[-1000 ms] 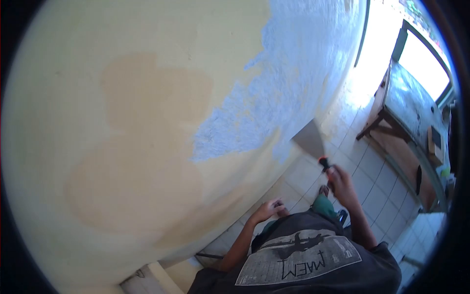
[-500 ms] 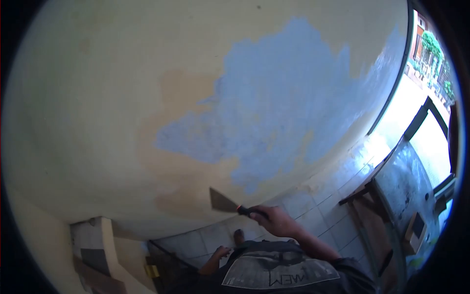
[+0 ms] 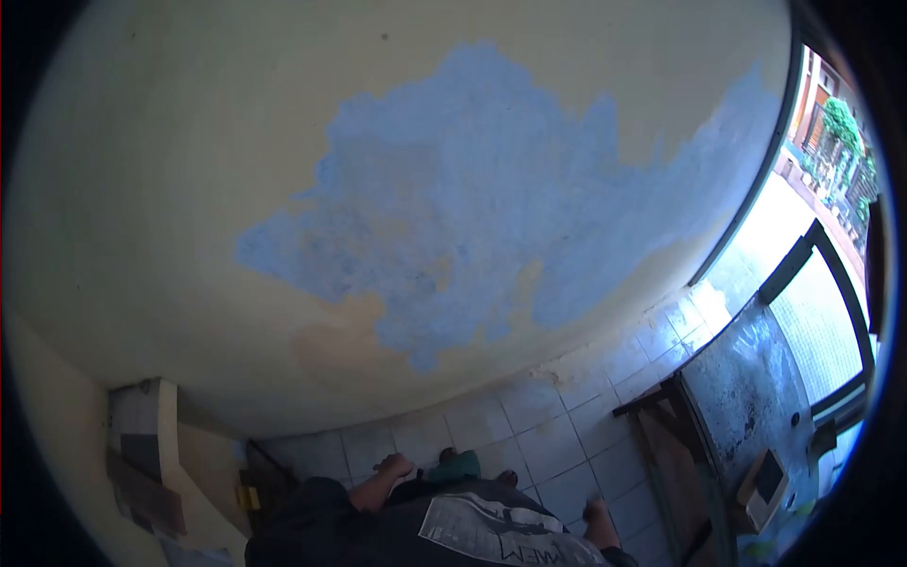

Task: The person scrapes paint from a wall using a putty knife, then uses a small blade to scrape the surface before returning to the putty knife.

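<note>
My left hand (image 3: 395, 465) is low in front of me with its fingers curled closed. A green object (image 3: 459, 468) shows just to its right, close to the knuckles; I cannot tell what it is. My right hand (image 3: 595, 516) hangs down at my right side over the tiled floor, its fingers mostly hidden, and no putty knife shows there. Ahead stands a cream wall (image 3: 189, 189) with a large, ragged light-blue patch (image 3: 472, 180). Below the patch's left part is a tan stain (image 3: 331, 342).
A worn dark table (image 3: 746, 378) stands at the right, bearing a wooden block with a dark face (image 3: 761, 487). Pale tiles (image 3: 539, 439) run along the wall. A ledge (image 3: 168, 425) juts out at lower left. The doorway (image 3: 756, 241) opens outside at right.
The right hand, which held up a putty knife, has dropped to my side. My left hand has shifted left, and a green object now shows beside it. The view has turned right.
</note>
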### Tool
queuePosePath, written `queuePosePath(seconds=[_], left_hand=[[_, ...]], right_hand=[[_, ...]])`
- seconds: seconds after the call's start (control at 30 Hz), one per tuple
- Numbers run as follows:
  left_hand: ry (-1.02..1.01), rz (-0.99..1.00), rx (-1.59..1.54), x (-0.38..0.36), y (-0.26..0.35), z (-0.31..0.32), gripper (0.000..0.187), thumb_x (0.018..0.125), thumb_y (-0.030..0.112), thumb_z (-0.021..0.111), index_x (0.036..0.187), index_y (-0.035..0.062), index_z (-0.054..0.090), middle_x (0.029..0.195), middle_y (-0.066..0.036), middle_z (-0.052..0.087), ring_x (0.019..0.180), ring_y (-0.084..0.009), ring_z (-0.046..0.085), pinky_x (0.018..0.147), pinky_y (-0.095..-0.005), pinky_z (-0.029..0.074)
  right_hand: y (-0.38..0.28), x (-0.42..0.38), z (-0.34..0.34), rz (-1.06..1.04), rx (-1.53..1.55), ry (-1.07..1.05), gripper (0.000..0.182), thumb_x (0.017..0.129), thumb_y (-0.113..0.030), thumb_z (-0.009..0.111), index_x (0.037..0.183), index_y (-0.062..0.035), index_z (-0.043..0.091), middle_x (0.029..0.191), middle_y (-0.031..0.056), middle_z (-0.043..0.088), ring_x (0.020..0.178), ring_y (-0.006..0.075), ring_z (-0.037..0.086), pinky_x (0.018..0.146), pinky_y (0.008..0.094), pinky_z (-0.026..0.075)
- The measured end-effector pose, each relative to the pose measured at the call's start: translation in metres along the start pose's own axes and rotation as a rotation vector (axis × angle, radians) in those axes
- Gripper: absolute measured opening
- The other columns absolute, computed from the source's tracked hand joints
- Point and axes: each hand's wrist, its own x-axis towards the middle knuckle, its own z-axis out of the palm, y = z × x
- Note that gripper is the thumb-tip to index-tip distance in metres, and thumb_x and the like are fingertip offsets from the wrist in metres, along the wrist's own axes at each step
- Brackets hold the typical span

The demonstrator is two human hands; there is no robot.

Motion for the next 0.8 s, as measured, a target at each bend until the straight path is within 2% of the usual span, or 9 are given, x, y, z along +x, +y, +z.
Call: queuePosePath(seconds=[0.1, 0.2, 0.3, 0.5, 0.6, 0.7, 0.73, 0.77, 0.8], left_hand=[[0.044, 0.036, 0.042, 0.001, 0.019, -0.020, 0.059, 0.077, 0.043, 0.063, 0.124, 0.0075, 0.064, 0.130, -0.019, 0.061, 0.122, -0.0381, 0.057, 0.099, -0.0528, 0.045], [0.030, 0.025, 0.062, -0.010, 0.045, -0.034, 0.059, 0.076, 0.043, 0.063, 0.123, 0.0089, 0.065, 0.129, -0.019, 0.061, 0.120, -0.0383, 0.058, 0.099, -0.0525, 0.045], [-0.117, 0.089, 0.061, 0.007, 0.068, -0.029, 0.058, 0.077, 0.040, 0.064, 0.127, 0.0113, 0.063, 0.135, -0.015, 0.058, 0.128, -0.0403, 0.051, 0.102, -0.0710, 0.030], [-0.253, 0.381, 0.289, 0.059, 0.134, -0.042, 0.055, 0.079, 0.042, 0.063, 0.123, 0.0082, 0.066, 0.124, -0.020, 0.064, 0.119, -0.0321, 0.060, 0.100, -0.0474, 0.045], [-0.160, 0.577, -0.075, 0.102, 0.159, -0.051, 0.055, 0.081, 0.042, 0.061, 0.120, 0.0025, 0.066, 0.111, -0.021, 0.069, 0.109, -0.0295, 0.066, 0.094, -0.0374, 0.049], [-0.103, 0.680, -0.223, 0.096, 0.169, -0.086, 0.054, 0.082, 0.038, 0.060, 0.119, -0.0002, 0.065, 0.103, -0.019, 0.072, 0.098, -0.0279, 0.070, 0.090, -0.0367, 0.051], [-0.112, 0.660, -0.274, 0.090, 0.166, -0.097, 0.052, 0.082, 0.037, 0.060, 0.118, 0.0000, 0.066, 0.102, -0.018, 0.072, 0.094, -0.0267, 0.070, 0.087, -0.0357, 0.052], [-0.120, 0.639, -0.328, 0.083, 0.162, -0.107, 0.051, 0.082, 0.036, 0.060, 0.118, 0.0001, 0.066, 0.101, -0.017, 0.072, 0.090, -0.0256, 0.071, 0.084, -0.0346, 0.053], [-0.130, 0.613, -0.388, 0.083, 0.158, -0.112, 0.049, 0.082, 0.034, 0.060, 0.117, 0.0003, 0.067, 0.100, -0.017, 0.073, 0.086, -0.0244, 0.071, 0.082, -0.0335, 0.054]], right_hand=[[0.023, -0.077, 0.041, -0.149, -0.045, -0.198, 0.037, 0.095, -0.035, 0.050, 0.093, -0.0039, 0.070, 0.098, 0.0213, 0.068, 0.093, 0.0335, 0.066, 0.082, 0.0434, 0.052], [0.003, -0.069, 0.009, -0.074, 0.035, -0.250, 0.038, 0.095, -0.037, 0.052, 0.095, -0.0037, 0.070, 0.099, 0.0213, 0.068, 0.094, 0.0337, 0.067, 0.082, 0.0435, 0.052], [-0.036, -0.038, -0.021, 0.112, 0.278, -0.179, 0.040, 0.094, -0.039, 0.053, 0.097, -0.0034, 0.070, 0.100, 0.0213, 0.069, 0.095, 0.0340, 0.067, 0.082, 0.0435, 0.052], [-0.133, 0.019, -0.080, 0.368, 0.684, -0.003, 0.044, 0.092, -0.043, 0.056, 0.101, -0.0030, 0.070, 0.102, 0.0213, 0.069, 0.098, 0.0346, 0.067, 0.082, 0.0435, 0.052], [-0.169, 0.041, -0.112, 0.444, 0.764, 0.047, 0.046, 0.091, -0.045, 0.057, 0.103, -0.0027, 0.070, 0.103, 0.0213, 0.070, 0.099, 0.0349, 0.068, 0.082, 0.0436, 0.053], [-0.176, 0.066, -0.145, 0.482, 0.787, 0.117, 0.048, 0.091, -0.047, 0.058, 0.105, -0.0025, 0.070, 0.104, 0.0213, 0.070, 0.100, 0.0352, 0.068, 0.082, 0.0436, 0.053], [-0.172, 0.078, -0.165, 0.469, 0.793, 0.148, 0.049, 0.090, -0.048, 0.059, 0.106, -0.0024, 0.070, 0.104, 0.0213, 0.070, 0.100, 0.0353, 0.068, 0.082, 0.0436, 0.053], [-0.165, 0.095, -0.185, 0.428, 0.804, 0.190, 0.057, 0.092, -0.052, 0.054, 0.109, 0.0009, 0.069, 0.108, 0.0239, 0.068, 0.104, 0.0429, 0.065, 0.085, 0.0473, 0.051], [-0.164, 0.096, -0.225, 0.427, 0.889, 0.166, 0.056, 0.092, -0.051, 0.056, 0.108, 0.0007, 0.068, 0.097, 0.0219, 0.070, 0.092, 0.0380, 0.067, 0.078, 0.0467, 0.052]])
